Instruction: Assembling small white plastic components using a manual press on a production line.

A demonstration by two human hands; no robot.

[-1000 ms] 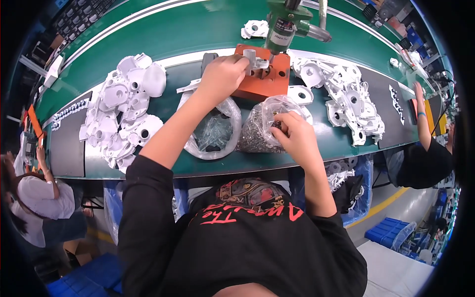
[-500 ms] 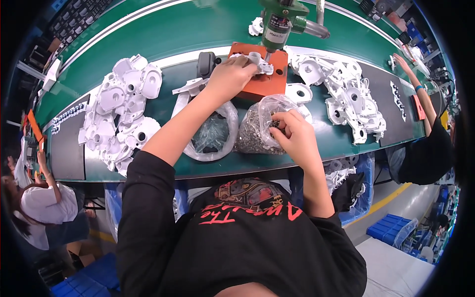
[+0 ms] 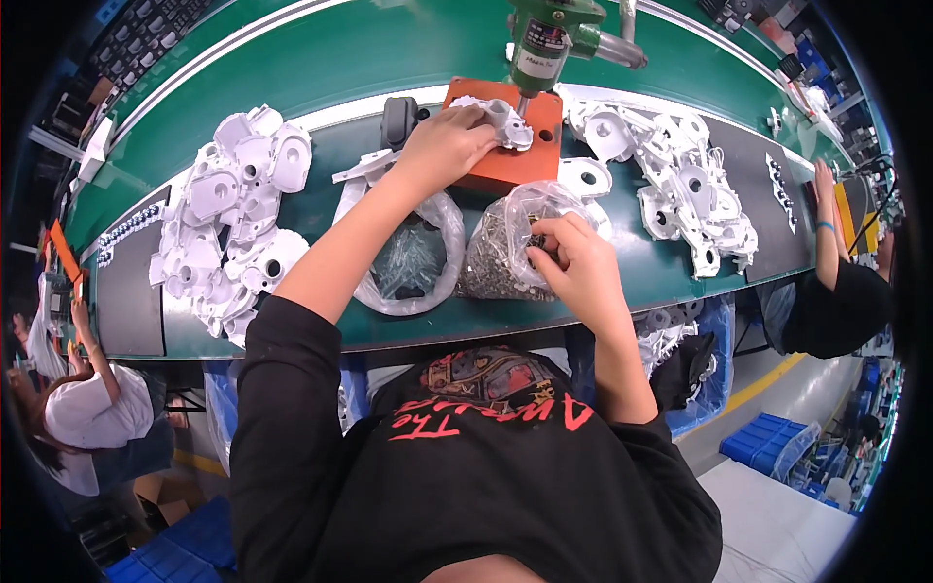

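Observation:
My left hand (image 3: 443, 149) is closed on a white plastic part (image 3: 503, 119), which it holds on the orange block (image 3: 499, 171). The tip of a green machine head (image 3: 540, 49) comes down right by that part. My right hand (image 3: 585, 272) is at the mouth of a clear plastic bag (image 3: 494, 269) filled with small metal pieces. Its thumb and fingertips are pinched together, and whatever may be between them is too small to tell. Left of this bag sits a second clear bag (image 3: 413, 262), holding a bluish, see-through filling.
White plastic parts lie in a heap (image 3: 233, 209) at the left and another heap (image 3: 685, 185) at the right. A dark grey box (image 3: 397, 122) stands beside the orange block. Blue lined bins (image 3: 716, 369) are below the bench edge. Co-workers sit at both sides.
My left hand and the white part have shifted slightly on the orange block; my right hand stays pinched at the bag. The co-worker at the right has drawn an arm back from the belt.

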